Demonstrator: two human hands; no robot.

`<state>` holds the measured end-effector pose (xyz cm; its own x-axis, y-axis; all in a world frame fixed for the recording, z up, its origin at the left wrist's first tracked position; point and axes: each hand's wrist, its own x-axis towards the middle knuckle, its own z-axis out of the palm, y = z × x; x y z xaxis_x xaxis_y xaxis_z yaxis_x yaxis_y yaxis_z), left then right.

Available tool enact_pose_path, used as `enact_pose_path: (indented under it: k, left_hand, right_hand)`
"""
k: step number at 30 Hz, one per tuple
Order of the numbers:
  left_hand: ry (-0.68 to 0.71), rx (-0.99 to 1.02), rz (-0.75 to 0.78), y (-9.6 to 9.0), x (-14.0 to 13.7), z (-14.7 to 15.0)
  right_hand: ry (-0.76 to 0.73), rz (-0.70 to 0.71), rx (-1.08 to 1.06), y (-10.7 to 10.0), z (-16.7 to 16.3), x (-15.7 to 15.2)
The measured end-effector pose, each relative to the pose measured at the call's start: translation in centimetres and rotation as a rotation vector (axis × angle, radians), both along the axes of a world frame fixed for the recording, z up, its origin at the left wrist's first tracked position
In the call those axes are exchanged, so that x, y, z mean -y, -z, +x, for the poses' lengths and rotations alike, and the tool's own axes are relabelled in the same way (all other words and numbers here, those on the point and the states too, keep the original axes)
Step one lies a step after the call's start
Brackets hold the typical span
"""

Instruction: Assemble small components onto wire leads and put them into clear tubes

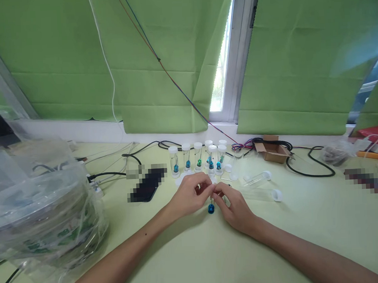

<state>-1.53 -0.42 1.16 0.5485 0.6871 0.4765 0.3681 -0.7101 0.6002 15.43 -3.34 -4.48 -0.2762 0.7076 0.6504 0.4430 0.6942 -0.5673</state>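
Note:
My left hand [193,192] and my right hand [233,204] meet fingertip to fingertip over the table, each in a closed pinch. Below their fingertips hangs a thin metal stem with a round blue end [210,208]. The fingers cover its upper part, and both seem to grip it. Just behind stand several clear tubes with white caps [186,158], each holding a similar stem with a blue or green end. To the right of my right hand, a clear tube [257,179] lies on its side, and another with a white cap [276,195] lies nearer.
At left stands a large plastic-wrapped spool [43,208]. A black phone [148,186], partly blurred out, lies left of my hands. Along the wall run black cables [307,171], beside an open cardboard box [273,154]. A plastic bag [335,153] sits at far right.

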Motion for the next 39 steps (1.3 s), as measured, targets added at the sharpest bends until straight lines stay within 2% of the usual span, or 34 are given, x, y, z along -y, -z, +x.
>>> enact_pose_path:
  k: [18, 24, 31, 39]
  left_hand:
    - [0.009, -0.037, 0.034, 0.0, 0.0, -0.1]
    - [0.018, -0.06, 0.05, 0.0, 0.0, 0.0]
    - [0.02, -0.085, 0.051, -0.1, 0.0, 0.0]
    - [0.065, -0.181, 0.043, 0.2, -0.2, -0.1]
  right_hand:
    - [-0.069, 0.0, 0.034, -0.5, 0.4, 0.2]
    - [-0.06, -0.003, 0.117, -0.9, 0.9, 0.3]
    - [-0.042, -0.083, 0.329, -1.0, 1.0, 0.2]
    - [-0.051, -0.163, 0.272, -0.6, 1.0, -0.1]
